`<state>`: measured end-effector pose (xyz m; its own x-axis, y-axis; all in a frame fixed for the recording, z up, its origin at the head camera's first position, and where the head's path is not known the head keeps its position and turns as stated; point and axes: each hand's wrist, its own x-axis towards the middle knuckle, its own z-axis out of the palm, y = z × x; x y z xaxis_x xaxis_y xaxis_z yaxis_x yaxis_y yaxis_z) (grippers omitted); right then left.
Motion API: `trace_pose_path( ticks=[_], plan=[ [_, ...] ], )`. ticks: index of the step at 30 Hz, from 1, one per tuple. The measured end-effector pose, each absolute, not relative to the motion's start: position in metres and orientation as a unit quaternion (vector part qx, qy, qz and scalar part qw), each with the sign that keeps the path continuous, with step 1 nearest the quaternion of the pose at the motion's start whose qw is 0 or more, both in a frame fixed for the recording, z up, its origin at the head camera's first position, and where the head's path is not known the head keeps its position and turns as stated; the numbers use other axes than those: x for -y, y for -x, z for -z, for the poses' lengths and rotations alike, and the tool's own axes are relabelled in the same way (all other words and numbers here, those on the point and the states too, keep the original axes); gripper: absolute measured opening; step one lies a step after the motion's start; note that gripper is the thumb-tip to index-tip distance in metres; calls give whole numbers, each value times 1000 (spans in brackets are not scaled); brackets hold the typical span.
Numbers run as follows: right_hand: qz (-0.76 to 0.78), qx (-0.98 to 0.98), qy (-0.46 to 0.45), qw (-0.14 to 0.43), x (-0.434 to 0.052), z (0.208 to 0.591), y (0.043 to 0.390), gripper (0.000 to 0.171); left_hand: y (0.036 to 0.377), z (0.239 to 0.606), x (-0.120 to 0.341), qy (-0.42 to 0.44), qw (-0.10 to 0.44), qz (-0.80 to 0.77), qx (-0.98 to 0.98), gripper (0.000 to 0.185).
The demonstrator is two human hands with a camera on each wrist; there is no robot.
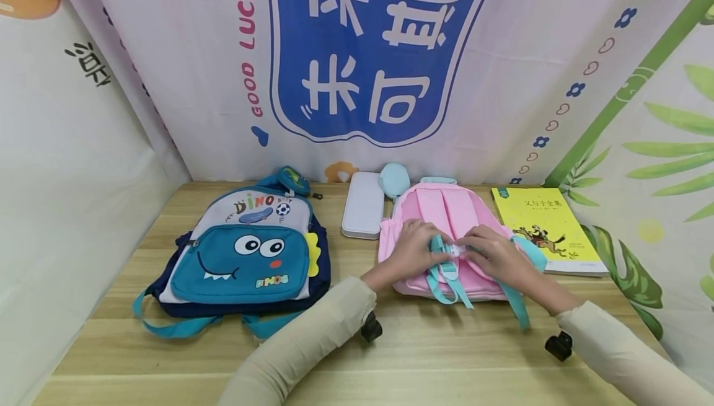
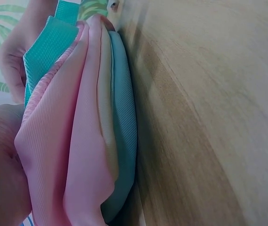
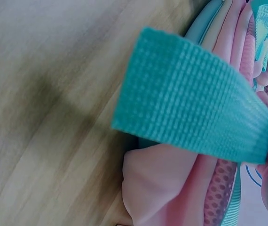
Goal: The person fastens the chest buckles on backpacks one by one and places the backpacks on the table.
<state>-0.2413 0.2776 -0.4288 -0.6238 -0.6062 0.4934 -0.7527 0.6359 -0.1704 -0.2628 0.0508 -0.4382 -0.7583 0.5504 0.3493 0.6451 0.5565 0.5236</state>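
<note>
A pink backpack [image 1: 446,207] lies front-down on the wooden table [image 1: 424,356], its back panel and teal straps [image 1: 446,282] facing up. Both hands meet at the middle of the bag. My left hand [image 1: 425,247] curls round a teal strap where it meets the pink shoulder pad. My right hand [image 1: 475,248] grips the other strap beside a small white piece. In the left wrist view the pink fabric [image 2: 77,141] and a teal strap [image 2: 49,47] fill the left side. A loose teal strap end [image 3: 190,113] hangs close to the lens in the right wrist view, over the pink bag [image 3: 171,188].
A blue dinosaur backpack [image 1: 245,251] lies to the left. A white pencil case [image 1: 364,212] and a pale blue round pouch [image 1: 393,180] sit behind the pink bag, and a yellow book [image 1: 549,229] lies to its right. Printed curtains close in the back and sides.
</note>
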Motion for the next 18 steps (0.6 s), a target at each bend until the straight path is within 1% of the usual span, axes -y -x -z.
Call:
trace_pose_path(
  ticks=[5,18],
  plan=[
    [-185,882,-384,203,-276,429,240,30,263,438,-52,341,78,319,881,29],
    [-182,886,-383,185,-276,428,241,27,262,439,-53,337,81,322,881,30]
  ],
)
